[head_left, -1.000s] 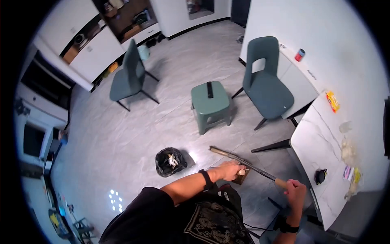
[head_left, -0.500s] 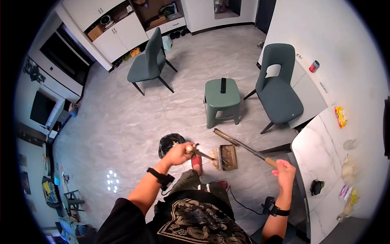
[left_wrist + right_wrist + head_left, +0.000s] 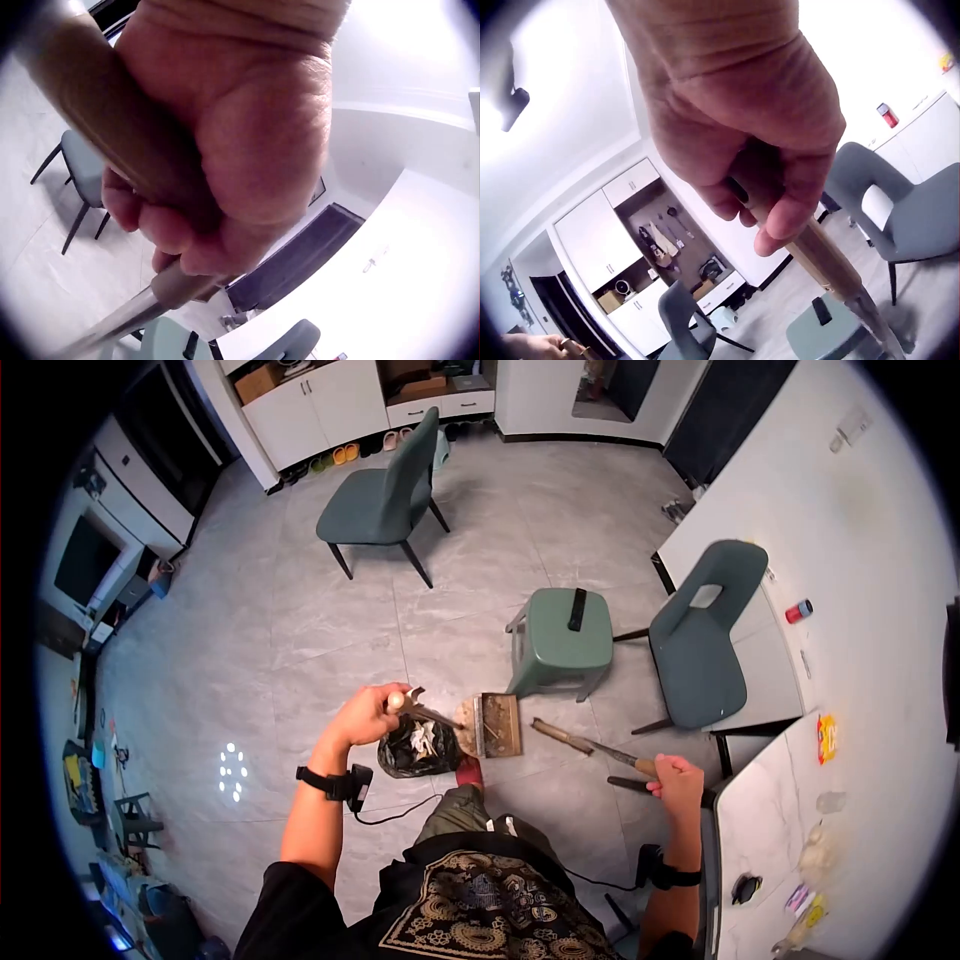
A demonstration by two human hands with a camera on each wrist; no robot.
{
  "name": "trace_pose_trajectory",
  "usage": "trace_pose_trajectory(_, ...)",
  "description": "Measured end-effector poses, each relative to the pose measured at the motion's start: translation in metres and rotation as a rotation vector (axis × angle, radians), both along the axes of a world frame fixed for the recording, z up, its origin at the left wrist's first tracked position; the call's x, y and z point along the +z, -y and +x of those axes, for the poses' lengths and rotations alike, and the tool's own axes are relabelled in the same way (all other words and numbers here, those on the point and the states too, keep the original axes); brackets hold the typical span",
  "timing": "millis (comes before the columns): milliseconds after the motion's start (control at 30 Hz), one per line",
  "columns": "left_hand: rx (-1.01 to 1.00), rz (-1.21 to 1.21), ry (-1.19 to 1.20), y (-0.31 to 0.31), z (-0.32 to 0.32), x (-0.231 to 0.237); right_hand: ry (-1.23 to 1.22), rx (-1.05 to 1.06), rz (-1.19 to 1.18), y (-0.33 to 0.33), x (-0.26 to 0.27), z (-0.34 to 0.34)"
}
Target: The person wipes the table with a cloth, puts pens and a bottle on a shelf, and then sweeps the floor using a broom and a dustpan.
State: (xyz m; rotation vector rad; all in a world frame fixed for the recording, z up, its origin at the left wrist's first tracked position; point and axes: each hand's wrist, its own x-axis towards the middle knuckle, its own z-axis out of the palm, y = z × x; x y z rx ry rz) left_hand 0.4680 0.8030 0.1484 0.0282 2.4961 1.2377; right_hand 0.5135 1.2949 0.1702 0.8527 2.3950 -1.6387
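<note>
In the head view my left hand (image 3: pixel 365 718) grips the brown handle of a long-handled dustpan (image 3: pixel 503 725). Its pan hangs beside the right rim of a bin lined with a black bag (image 3: pixel 412 762), which has crumpled white waste inside. Fingers are curled round that thick handle (image 3: pixel 127 135) in the left wrist view. To the right, my right hand (image 3: pixel 680 780) holds a broom by its brown end, with a metal shaft and a narrow brown head (image 3: pixel 562 736) just right of the dustpan. The right wrist view shows fingers wrapped round the broom handle (image 3: pixel 821 255).
A green stool (image 3: pixel 568 630) with a black remote (image 3: pixel 577 610) stands ahead. One grey chair (image 3: pixel 700 645) is at the right, another (image 3: pixel 385 500) farther back. The marble-topped table (image 3: pixel 745 810) runs along my right side. A red slipper (image 3: pixel 468 772) is below the dustpan.
My left hand has carried the dustpan leftward from the area right of my feet to beside the bin. The broom stays in my right hand, and the head view has shifted.
</note>
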Motion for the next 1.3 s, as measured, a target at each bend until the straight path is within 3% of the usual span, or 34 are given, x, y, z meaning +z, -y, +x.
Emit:
trace_pose_trajectory(133, 0.158, -0.065, 0.033, 0.036, -0.016, 0.013, 0.035, 0.061, -0.015, 0.041, 0.001, -0.047)
trace_pose_trajectory(167, 0.179, 0.02, -0.05, 0.051, -0.016, -0.005, 0.023, 0.069, -0.036, 0.049, 0.001, -0.06)
trace_pose_trajectory(267, 0.427, 0.117, 0.128, 0.068, -0.025, 0.015, 0.032, 0.154, -0.062, 0.072, 0.003, -0.088)
trace_pose_trajectory(367, 0.646, 0.156, 0.081, 0.077, -0.032, 0.022, 0.071, 0.217, -0.128, 0.091, 0.01, -0.118)
trace_pose_trajectory(467, 0.715, 0.147, 0.032, 0.078, -0.041, 0.035, 0.085, 0.261, -0.264, 0.098, 0.011, -0.153)
trace_pose_trajectory(600, 0.756, 0.12, -0.071, 0.065, -0.063, 0.07, 0.135, 0.237, -0.599, 0.102, -0.002, -0.202)
trace_pose_trajectory(767, 0.839, 0.111, -0.151, 0.061, -0.104, 0.111, 0.024, 0.255, -0.821, 0.123, 0.006, -0.258)
trace_pose_trajectory(967, 0.897, 0.087, -0.215, 0.07, -0.169, 0.144, -0.034, 0.137, -0.912, 0.157, 0.02, -0.326)
trace_pose_trajectory(1167, 0.786, 0.064, -0.126, 0.119, -0.251, 0.119, -0.202, -0.115, -0.831, 0.201, 0.029, -0.413)
trace_pose_trajectory(1300, 0.819, 0.077, -0.03, 0.146, -0.296, 0.109, -0.216, -0.309, -0.752, 0.246, 0.04, -0.493)
